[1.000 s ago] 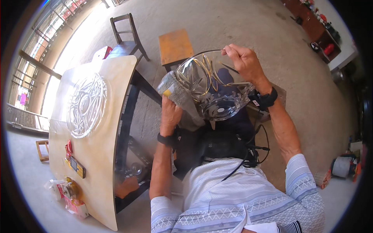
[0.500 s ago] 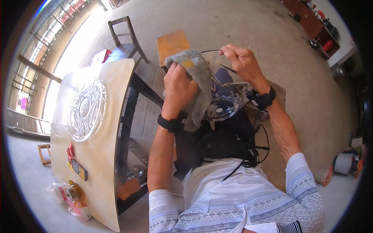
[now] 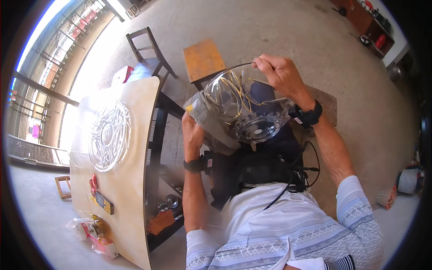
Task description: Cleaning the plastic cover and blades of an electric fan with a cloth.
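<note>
A large clear glass bowl (image 3: 234, 92) with gold lines and a thick faceted base is tilted above my lap. My right hand (image 3: 284, 76) pinches its far rim on the right, thumb and fingers closed on the glass. On the bowl's left side, my left hand (image 3: 192, 135) grips a grey towel (image 3: 210, 122) with a yellow patch. The towel lies against the outer wall of the glass, and its loose end hangs toward my lap. Some of my left fingers are hidden behind the cloth.
To my left stands a pale table (image 3: 130, 202). On it are a round patterned clear glass dish (image 3: 109, 135), a yellow-and-black keypad phone (image 3: 104, 203) and plastic-wrapped packages (image 3: 102, 245). Beyond are a dark wooden chair (image 3: 146, 65) and an orange-brown stool (image 3: 204, 59).
My left hand has moved the towel from the far rim down and left along the bowl's outside, uncovering more glass. My right hand keeps its hold on the rim.
</note>
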### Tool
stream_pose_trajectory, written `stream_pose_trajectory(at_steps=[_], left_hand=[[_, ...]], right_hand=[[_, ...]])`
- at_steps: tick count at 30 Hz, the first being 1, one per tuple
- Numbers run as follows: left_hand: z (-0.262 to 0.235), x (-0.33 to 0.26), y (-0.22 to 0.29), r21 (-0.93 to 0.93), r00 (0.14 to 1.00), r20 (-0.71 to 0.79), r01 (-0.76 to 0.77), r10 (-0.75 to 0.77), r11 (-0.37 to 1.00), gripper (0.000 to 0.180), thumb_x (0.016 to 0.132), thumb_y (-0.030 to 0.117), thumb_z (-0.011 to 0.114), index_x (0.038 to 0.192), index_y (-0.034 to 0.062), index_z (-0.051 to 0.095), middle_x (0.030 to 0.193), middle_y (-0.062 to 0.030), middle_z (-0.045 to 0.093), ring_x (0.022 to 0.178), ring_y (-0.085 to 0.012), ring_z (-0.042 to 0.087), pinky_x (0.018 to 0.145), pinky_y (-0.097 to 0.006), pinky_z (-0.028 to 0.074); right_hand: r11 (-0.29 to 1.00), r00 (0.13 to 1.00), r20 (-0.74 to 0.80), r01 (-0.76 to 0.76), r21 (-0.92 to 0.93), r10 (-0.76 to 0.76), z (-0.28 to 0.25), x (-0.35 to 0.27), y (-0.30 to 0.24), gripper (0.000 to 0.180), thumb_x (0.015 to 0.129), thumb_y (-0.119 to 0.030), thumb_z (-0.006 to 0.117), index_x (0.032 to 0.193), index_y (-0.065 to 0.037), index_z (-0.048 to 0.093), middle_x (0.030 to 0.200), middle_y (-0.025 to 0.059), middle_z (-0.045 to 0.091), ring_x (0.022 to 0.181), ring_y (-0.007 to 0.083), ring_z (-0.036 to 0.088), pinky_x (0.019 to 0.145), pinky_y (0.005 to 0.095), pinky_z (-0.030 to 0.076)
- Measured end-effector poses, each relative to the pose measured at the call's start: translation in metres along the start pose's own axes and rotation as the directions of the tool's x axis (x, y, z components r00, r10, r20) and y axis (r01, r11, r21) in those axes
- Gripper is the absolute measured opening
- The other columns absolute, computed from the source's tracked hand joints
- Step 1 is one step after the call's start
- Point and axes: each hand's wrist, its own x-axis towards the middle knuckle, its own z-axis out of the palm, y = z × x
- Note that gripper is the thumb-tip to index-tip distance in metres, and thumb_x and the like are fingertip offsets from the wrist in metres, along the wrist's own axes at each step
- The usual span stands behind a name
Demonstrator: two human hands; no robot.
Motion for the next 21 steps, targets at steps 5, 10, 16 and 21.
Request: stream_pose_trajectory(at_steps=[5,10,16,21], left_hand=[[0.012,-0.001,0.019,0.043,1.0,-0.014,-0.001,0.001,0.999,0.032,0.094,0.011,0.065,0.123,-0.0021,0.064,0.112,-0.0051,0.069,0.1,-0.0131,0.064,0.09,-0.029,0.051],[0.03,0.028,0.037,0.185,0.982,0.039,-0.187,0.183,0.965,0.032,0.095,0.012,0.064,0.122,-0.0028,0.065,0.108,-0.0046,0.07,0.096,-0.0118,0.064,0.085,-0.028,0.052],[0.033,0.045,0.037,0.03,0.995,0.043,-0.089,0.088,0.996,0.029,0.096,0.014,0.063,0.118,-0.0029,0.07,0.1,-0.0025,0.071,0.089,-0.0086,0.064,0.079,-0.024,0.052],[0.034,0.041,0.04,0.105,0.993,-0.026,-0.112,0.115,0.988,0.026,0.095,0.014,0.064,0.114,-0.0027,0.072,0.099,-0.003,0.071,0.088,-0.0097,0.064,0.079,-0.026,0.052]], right_hand=[[0.999,0.998,0.027,-0.053,-0.01,0.053,-0.007,-0.005,-0.007,0.033,0.1,-0.03,0.058,0.086,-0.004,0.073,0.055,0.0113,0.055,0.048,0.0195,0.051,0.051,0.0359,0.041],[0.998,1.0,-0.015,-0.007,0.06,0.008,-0.004,-0.007,-0.014,0.03,0.1,-0.027,0.059,0.085,-0.004,0.072,0.058,0.0118,0.057,0.049,0.0202,0.053,0.052,0.0364,0.043],[1.0,0.999,-0.033,-0.003,0.009,0.003,-0.005,-0.009,-0.009,0.03,0.099,-0.027,0.06,0.083,-0.004,0.07,0.058,0.0126,0.057,0.049,0.0223,0.053,0.053,0.0369,0.043],[1.0,1.0,-0.023,0.005,0.015,-0.005,-0.004,-0.006,-0.012,0.031,0.099,-0.026,0.06,0.08,-0.003,0.067,0.057,0.014,0.055,0.048,0.0252,0.052,0.052,0.0382,0.043]])
